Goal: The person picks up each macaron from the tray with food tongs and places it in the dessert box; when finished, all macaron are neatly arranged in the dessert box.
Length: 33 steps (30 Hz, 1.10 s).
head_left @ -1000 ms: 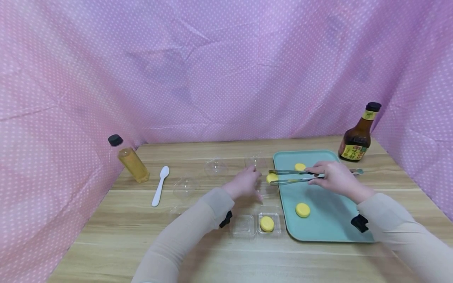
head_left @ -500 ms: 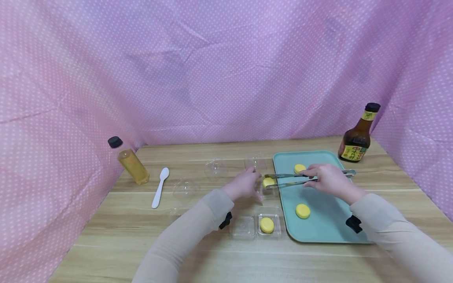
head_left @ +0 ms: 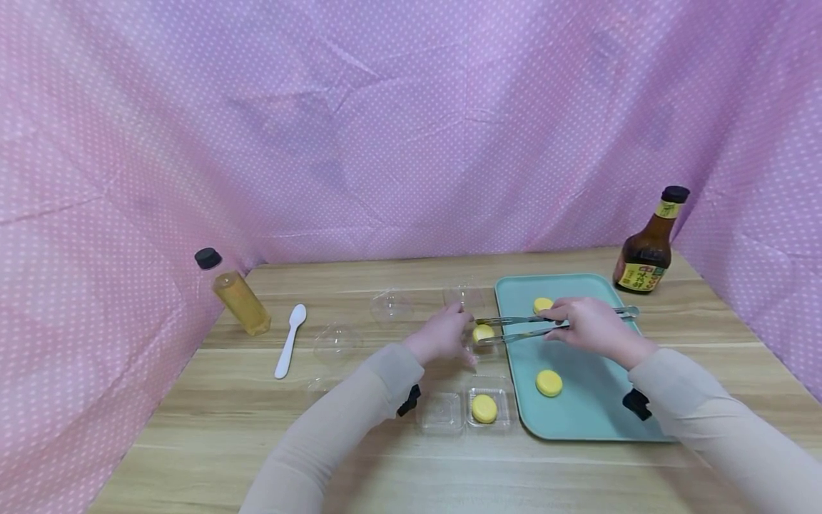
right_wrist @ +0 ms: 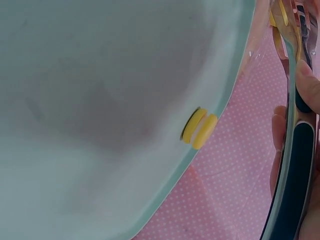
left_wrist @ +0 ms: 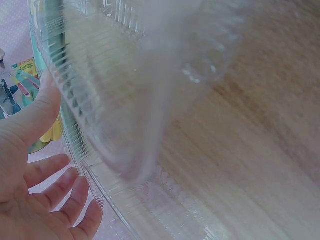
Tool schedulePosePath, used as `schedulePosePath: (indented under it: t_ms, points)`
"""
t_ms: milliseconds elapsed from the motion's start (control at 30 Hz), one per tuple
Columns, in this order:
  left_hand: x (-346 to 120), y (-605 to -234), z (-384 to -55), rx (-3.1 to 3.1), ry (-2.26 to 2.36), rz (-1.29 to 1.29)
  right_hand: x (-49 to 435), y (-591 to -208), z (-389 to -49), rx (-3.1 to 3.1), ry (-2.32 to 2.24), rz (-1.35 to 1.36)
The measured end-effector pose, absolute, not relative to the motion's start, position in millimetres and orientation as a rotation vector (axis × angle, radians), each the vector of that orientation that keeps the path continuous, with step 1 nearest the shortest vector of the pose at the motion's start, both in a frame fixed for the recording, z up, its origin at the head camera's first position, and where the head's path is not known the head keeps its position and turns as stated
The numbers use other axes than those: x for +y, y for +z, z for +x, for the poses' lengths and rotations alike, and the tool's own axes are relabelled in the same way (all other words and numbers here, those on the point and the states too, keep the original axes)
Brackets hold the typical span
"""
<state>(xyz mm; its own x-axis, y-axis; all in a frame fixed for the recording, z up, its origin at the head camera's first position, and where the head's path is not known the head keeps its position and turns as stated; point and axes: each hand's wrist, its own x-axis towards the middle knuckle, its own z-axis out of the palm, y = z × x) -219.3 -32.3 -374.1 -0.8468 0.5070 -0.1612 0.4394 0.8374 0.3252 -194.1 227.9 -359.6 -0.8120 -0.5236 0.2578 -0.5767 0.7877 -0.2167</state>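
Held macaron (head_left: 483, 334), head view: Sat between the tips of the tongs (head_left: 526, 334), at the clear box (head_left: 489, 352) just beside the tray (head_left: 597, 400); could not tell whether touching the box's base or slightly above.
Right hand (head_left: 587, 323), head view: Pinched the tongs around the middle, above the tray.
Left hand (head_left: 447, 334), head view: Was spread around the clear box, probably to steady it on the bench (head_left: 411, 471).
Clear box, left wrist view: Showed thin, ribbed, see-through walls; looked light, springy and slippery, likely to skid or buckle under pressure. Seemed best braced low along the rim, with thumb and relaxed fingers apart, as shown.
Tray macaron (right_wrist: 199, 129), right wrist view: Lay near the tray's edge, with two yellow shells around a paler layer. Suggested little weight and perhaps a brittle shell, easily cracked by a hard squeeze; called for a gentle grip around the sides, not across top and bottom.
Tongs, right wrist view: Showed smooth metal with dark grip panels; probably flexed readily, so best controlled by light finger pressure on those panels.
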Motion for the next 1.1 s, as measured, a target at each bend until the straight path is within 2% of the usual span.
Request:
schedulePosePath:
  t_ms: [700,1100]
  points:
    - [-31.5,-375.3,-221.4,2.771,0.391,0.708,227.5,-358.8,-194.6,-2.840,0.465,0.847]
    - [-33.7,-376.1,-222.2,2.764,0.328,0.811,234.0,-363.0,-192.3,-2.856,0.502,0.788]
